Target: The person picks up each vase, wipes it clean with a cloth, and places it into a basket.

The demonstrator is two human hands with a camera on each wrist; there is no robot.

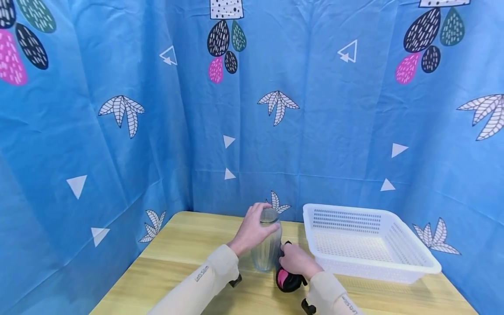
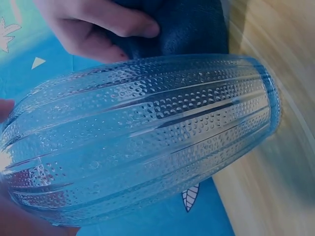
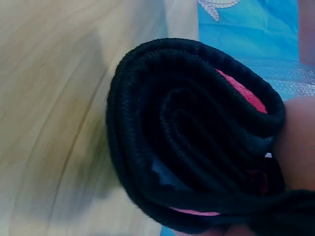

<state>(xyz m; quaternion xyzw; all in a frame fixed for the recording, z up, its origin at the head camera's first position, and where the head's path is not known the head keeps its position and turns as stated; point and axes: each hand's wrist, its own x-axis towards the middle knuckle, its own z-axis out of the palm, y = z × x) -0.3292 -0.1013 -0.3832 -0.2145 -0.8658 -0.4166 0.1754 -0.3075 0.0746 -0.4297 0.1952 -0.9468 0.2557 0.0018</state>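
A clear ribbed glass vase (image 1: 264, 253) with a dimpled surface stands upright near the middle of the wooden table. My left hand (image 1: 253, 228) grips it around the upper part, thumb on the near side and fingers on the far side. Close beside it on the right is a rolled-up black fabric piece (image 1: 289, 282) with pink showing between its layers. My right hand (image 1: 298, 260) holds this roll from above and the right. In the right wrist view the spiral end of the roll (image 3: 197, 128) fills the middle. What the fabric piece is cannot be told.
A white plastic basket (image 1: 374, 266) with slotted walls sits to the right of my right hand. The wooden table (image 1: 189, 238) extends left of the vase. Behind and on both sides hangs a blue patterned curtain (image 1: 330, 131).
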